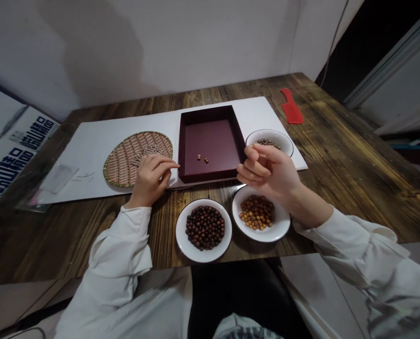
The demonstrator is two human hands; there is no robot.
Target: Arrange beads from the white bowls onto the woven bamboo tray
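Observation:
My left hand (153, 176) rests between the round woven tray (119, 160) and the dark red box (240, 136), its fingers stretched toward the box's near left corner. It holds nothing that I can see. My right hand (268, 167) is raised by the box's near right corner, fingers curled and thumb drawn in; whatever is pinched there, if anything, is hidden. A few small yellow-brown beads (206, 160) lie on the box floor. Below my right hand is a white plate (283, 230) of yellow-brown beads (257, 214). Dark brown beads (205, 228) fill another plate (183, 245).
Behind my right hand stands a white bowl (287, 146) with small greyish beads (268, 142). Pale beads (149, 150) lie on the woven tray. A red comb-shaped tool (292, 108) lies at the back right. Clear plastic bags (59, 178) and printed cartons (10, 165) are at the left.

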